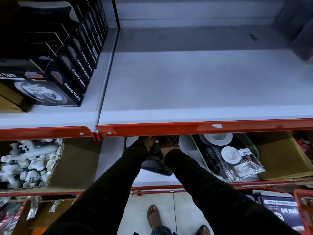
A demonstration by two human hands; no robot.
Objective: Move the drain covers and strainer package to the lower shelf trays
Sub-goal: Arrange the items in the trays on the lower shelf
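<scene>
Under the lower shelf's front edge, my left hand (pixel 147 143) and right hand (pixel 170 143) together grip a perforated drain cover (pixel 156 147) over the dark tray (pixel 156 166).

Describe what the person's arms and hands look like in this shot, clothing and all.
Both arms are covered by long, close-fitting black sleeves that run down to the wrists, plain with no visible markings. The left hand and right hand are bare: no gloves, and no rings or watch can be made out in the dim light under the shelf.
</scene>
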